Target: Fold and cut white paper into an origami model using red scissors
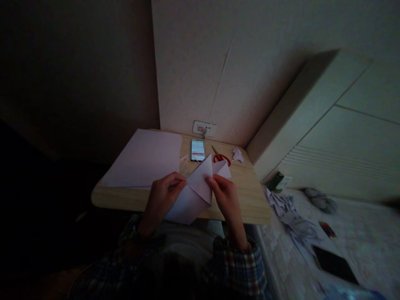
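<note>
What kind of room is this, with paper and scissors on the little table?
Probably a bedroom. On the right there's what looks like a quilted mattress, with a panelled headboard behind it and a small wood-look table right beside it.

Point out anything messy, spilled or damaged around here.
The paper pile on the bed looks messy: crumpled pieces lie heaped, unlike the flat paper on the table. Thin strips also lie loose left of the phone. No spill shows, nor any tear in the folded paper held in the left hand and right hand.
</note>
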`<state>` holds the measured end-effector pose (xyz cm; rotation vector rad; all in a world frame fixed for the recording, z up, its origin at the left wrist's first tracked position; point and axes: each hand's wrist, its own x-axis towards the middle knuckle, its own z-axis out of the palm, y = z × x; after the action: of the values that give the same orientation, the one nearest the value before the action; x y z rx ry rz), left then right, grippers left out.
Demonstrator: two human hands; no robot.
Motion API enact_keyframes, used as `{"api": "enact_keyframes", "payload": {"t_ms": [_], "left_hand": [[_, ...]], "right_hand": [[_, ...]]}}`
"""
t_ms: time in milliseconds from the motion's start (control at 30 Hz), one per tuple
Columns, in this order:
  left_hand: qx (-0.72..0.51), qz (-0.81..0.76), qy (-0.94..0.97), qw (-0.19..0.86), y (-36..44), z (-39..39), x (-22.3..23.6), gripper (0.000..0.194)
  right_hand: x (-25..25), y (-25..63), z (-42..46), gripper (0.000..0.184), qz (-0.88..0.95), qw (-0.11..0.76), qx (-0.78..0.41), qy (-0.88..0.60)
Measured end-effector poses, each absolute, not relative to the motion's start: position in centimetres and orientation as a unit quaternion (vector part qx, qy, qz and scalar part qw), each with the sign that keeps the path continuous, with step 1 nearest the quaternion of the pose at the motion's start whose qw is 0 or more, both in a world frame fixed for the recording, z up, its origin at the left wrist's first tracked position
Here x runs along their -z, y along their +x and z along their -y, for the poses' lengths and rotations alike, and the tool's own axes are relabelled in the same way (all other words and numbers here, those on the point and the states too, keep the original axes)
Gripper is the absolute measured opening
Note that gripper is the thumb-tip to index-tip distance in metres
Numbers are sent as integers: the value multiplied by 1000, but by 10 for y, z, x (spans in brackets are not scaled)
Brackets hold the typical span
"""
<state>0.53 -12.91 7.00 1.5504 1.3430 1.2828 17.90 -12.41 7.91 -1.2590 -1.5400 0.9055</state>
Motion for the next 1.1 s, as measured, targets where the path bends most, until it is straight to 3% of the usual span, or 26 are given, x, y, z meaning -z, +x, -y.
{"api": "enact_keyframes", "payload": {"t_ms": [133,300,600,1100], "left_hand": [[-508,-532,584,343,2,129,-70,16],[-510,-535,572,355,6,131,-71,17],[-541,-537,528,375,2,130,-75,15],[-519,-523,485,471,3,130,-67,19]], "right_hand": [[-78,177,126,36,639,419,-370,-529],[-76,179,126,43,636,439,-345,-533],[-73,178,125,28,621,427,-426,-501],[-77,181,126,39,631,419,-394,-521]]}}
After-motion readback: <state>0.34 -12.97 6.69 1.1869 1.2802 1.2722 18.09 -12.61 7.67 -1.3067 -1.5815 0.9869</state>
